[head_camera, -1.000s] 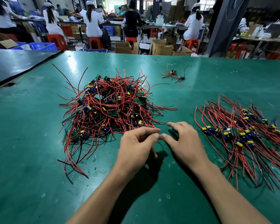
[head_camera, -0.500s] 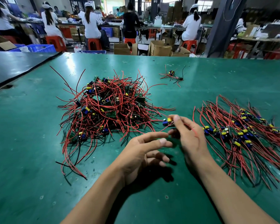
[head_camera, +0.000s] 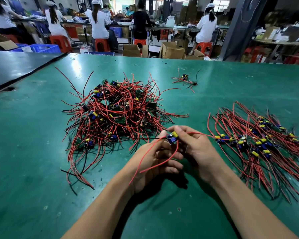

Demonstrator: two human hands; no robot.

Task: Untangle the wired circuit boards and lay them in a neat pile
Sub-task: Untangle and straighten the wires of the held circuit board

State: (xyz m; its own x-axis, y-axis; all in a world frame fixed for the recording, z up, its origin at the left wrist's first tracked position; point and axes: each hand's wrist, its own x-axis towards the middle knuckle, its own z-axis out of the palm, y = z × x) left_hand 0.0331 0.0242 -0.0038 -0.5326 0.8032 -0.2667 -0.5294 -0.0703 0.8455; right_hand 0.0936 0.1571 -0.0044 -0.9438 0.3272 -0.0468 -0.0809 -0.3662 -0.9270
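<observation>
The left hand [head_camera: 154,163] and right hand [head_camera: 199,152] both pinch one board [head_camera: 171,138] between the tangled heap [head_camera: 117,114] and the sorted pile [head_camera: 259,144]; its red wires [head_camera: 162,161] should be drawn straight, then laid parallel onto that pile.

Tangled heap [head_camera: 117,114] left-centre: red/blk wires knotted, green boards w/ blue+yellow parts buried. Neat pile [head_camera: 259,144] right, boards roughly in row. Single board [head_camera: 171,138] near centre, pinched btwn left hand [head_camera: 154,163] & right hand [head_camera: 197,150], red leads dangling. Stray cluster [head_camera: 185,78] far.
</observation>
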